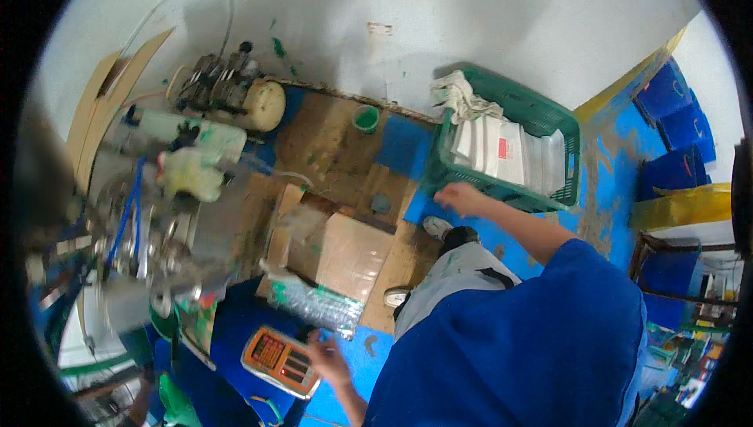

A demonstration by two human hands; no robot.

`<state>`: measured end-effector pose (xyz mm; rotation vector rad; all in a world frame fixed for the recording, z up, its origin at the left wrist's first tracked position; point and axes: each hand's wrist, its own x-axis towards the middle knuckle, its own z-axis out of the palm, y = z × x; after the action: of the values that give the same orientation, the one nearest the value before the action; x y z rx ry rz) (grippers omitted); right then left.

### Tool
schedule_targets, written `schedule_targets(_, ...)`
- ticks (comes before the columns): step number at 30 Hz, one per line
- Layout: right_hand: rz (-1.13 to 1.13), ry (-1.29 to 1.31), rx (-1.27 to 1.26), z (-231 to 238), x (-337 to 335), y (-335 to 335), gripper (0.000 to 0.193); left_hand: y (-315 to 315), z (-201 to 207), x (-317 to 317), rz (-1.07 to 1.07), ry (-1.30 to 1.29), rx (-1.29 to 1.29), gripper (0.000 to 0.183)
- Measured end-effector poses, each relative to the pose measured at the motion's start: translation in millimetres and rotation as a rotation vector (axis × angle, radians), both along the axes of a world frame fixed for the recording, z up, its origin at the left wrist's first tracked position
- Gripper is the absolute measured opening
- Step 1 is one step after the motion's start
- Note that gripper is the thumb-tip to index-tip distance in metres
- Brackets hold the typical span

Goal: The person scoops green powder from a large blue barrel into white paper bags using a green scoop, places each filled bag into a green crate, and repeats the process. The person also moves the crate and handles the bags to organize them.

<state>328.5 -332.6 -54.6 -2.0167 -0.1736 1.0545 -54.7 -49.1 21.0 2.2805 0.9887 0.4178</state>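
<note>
My left hand point(328, 360) is beside the edge of an orange and white digital scale point(281, 363) with a dark display panel. Its fingers are slightly blurred and apart, and no held object shows; whether they touch the scale I cannot tell. My right hand point(464, 199) hangs by the near corner of a green plastic crate point(502, 184), fingers loosely bent and nothing visible in them. White flat boxes point(492, 147) and a crumpled whitish cloth point(463, 96) sit in the crate. Left of my feet is an open cardboard box point(357, 254), with a clear plastic-wrapped bundle point(318, 305) along its near side.
A metal machine point(157, 254) with blue tubing fills the left side, a pale glove point(190, 174) lying on it. A motor-like unit point(265, 105) stands by the wall, near a small green tub point(365, 119). Blue bins point(674, 113) line the far right. My shoes point(437, 227) are between box and crate.
</note>
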Motion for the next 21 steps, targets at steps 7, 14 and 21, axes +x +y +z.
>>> schedule_targets(7,-0.961,-0.290,-0.434,-140.9,182.7,-154.9,0.049,-119.4,-54.2,151.0,-0.352,0.329,-0.484,0.021)
schedule_targets(14,-0.887,0.069,-0.205,-236.2,202.9,-190.1,0.042,-133.7,-50.0,231.0,-0.234,0.426,-0.389,0.020)
schedule_targets(21,-0.993,0.463,0.834,-74.7,133.1,-248.7,0.043,-147.5,-15.1,240.9,-0.200,0.339,-0.441,0.020)
